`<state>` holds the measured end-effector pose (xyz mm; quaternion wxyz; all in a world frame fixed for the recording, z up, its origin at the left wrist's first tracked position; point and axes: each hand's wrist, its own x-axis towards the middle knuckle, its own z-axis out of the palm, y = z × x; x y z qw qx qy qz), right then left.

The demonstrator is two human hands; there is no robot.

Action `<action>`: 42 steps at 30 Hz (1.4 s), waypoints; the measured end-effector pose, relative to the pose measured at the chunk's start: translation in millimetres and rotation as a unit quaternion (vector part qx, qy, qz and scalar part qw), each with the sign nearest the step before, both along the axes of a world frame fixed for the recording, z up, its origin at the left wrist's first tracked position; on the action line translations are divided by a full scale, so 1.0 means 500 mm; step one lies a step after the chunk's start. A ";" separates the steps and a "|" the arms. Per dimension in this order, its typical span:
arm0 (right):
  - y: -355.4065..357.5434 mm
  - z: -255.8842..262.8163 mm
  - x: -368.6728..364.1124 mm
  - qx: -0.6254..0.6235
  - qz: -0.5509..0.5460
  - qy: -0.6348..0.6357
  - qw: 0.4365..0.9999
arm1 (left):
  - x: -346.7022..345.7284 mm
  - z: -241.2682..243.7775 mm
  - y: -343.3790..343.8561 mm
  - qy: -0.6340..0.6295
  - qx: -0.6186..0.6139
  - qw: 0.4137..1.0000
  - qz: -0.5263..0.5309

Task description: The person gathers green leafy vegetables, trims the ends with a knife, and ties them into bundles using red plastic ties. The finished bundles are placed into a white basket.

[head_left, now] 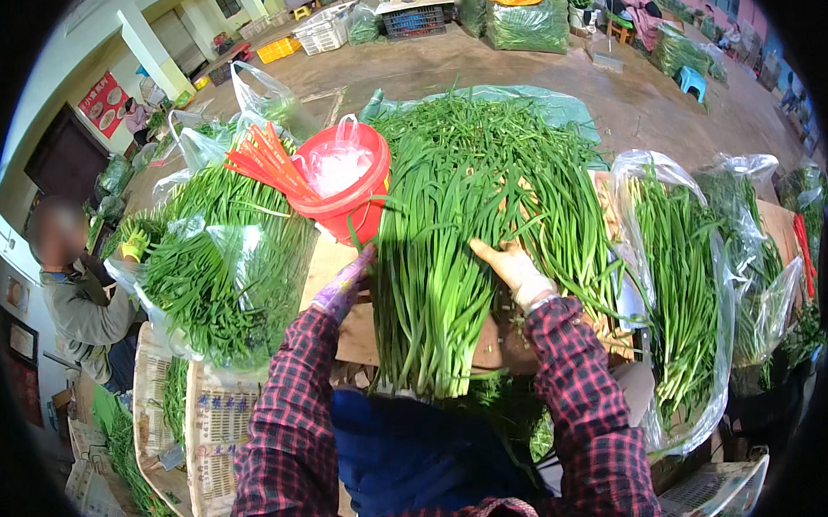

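A thick bundle of garlic chives (429, 300) lies in front of me, its pale cut ends hanging past the near edge of the wooden board (326, 272). My left hand (341, 285), in a purple patterned glove, holds the bundle's left side; its fingertips are partly hidden by leaves. On the opposite side, my right hand (519, 270) wears a pale glove and grips the bundle, thumb pointing across the stalks. Beyond and to the right spreads a loose heap of chives (565, 229), resting partly on a green sheet (563, 108).
A red bucket (350, 219) holding orange-red strips (270, 163) and clear plastic bags (338, 163) stands beside my left hand. Bagged chives lie left (200, 299) and right (680, 288). Plastic crates (222, 450) flank my legs. Another person (87, 308) works at left.
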<state>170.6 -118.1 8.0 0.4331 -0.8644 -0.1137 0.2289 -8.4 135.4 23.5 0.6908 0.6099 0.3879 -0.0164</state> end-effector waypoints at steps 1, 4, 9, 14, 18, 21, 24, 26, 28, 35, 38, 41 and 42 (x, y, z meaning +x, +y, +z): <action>0.040 0.005 0.003 0.023 -0.042 0.020 0.999 | 0.019 -0.011 0.007 -0.048 -0.020 0.998 -0.026; 0.112 -0.046 0.027 0.251 -0.023 0.161 0.954 | 0.092 -0.021 -0.005 -0.069 -0.109 0.989 -0.065; 0.173 -0.091 0.008 0.309 0.014 0.212 0.927 | 0.141 -0.018 -0.109 -0.198 0.119 0.968 -0.100; 0.033 0.071 -0.076 0.439 -0.032 0.247 0.863 | 0.120 0.028 -0.221 -0.243 0.293 0.920 -0.096; -0.061 0.063 -0.087 0.512 -0.006 0.304 0.804 | 0.070 0.125 -0.286 -0.348 0.241 0.897 -0.124; -0.111 0.110 -0.126 0.555 0.001 0.254 0.792 | 0.034 0.203 -0.306 -0.390 -0.093 0.900 -0.171; -0.126 0.143 -0.157 0.524 0.002 0.195 0.829 | -0.011 0.208 -0.345 -0.317 -0.085 0.924 -0.195; -0.110 0.151 -0.192 0.529 0.004 0.152 0.835 | -0.023 0.196 -0.376 -0.362 0.150 0.900 -0.192; -0.119 0.146 -0.213 0.533 0.044 0.165 0.829 | -0.039 0.163 -0.391 -0.352 0.372 0.847 -0.141; -0.174 0.246 -0.271 0.526 0.148 0.181 0.818 | -0.118 0.315 -0.429 -0.374 0.044 0.919 -0.121; -0.169 0.387 -0.300 0.575 0.204 0.116 0.784 | -0.131 0.387 -0.395 -0.360 0.103 0.916 -0.147; -0.121 0.440 -0.257 0.556 0.232 0.076 0.795 | -0.139 0.504 -0.403 -0.414 0.102 0.898 -0.106; -0.139 0.486 -0.255 0.576 0.237 0.074 0.779 | -0.127 0.527 -0.409 -0.428 0.109 0.890 -0.112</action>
